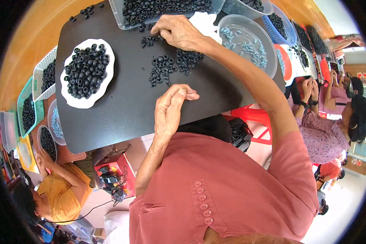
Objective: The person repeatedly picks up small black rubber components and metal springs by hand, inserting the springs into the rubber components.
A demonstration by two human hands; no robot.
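Black beads [162,66] sat loose on the dark table [122,118], and there I had them, two close clumps in front of the wearer with a smaller scatter beyond. In came the right hand [177,32], reaching over the far edge of that scatter, fingers bent down and tips right among the beads; from my seat I could not tell whether they were clamped on one or merely over it. Nearer the body, the left hand [170,105] hung at the table's near side, curled, thumb close against the fingers, and whether anything was pinched inside I could not see. The clumps lay between the hands, probably so either could get at them without a stretch, and the spread presumably made single beads easier to pick out. Now the containers! Left on the table, a white plate [64,87] was heaped with beads; at the far edge, a clear bin [117,14] held a deep mass more. To its right stood a round tub [272,51] with pale blue bits scattered over its bottom, a white cloth [205,24] beside it, and past that a blue basket [290,34] of black beads.
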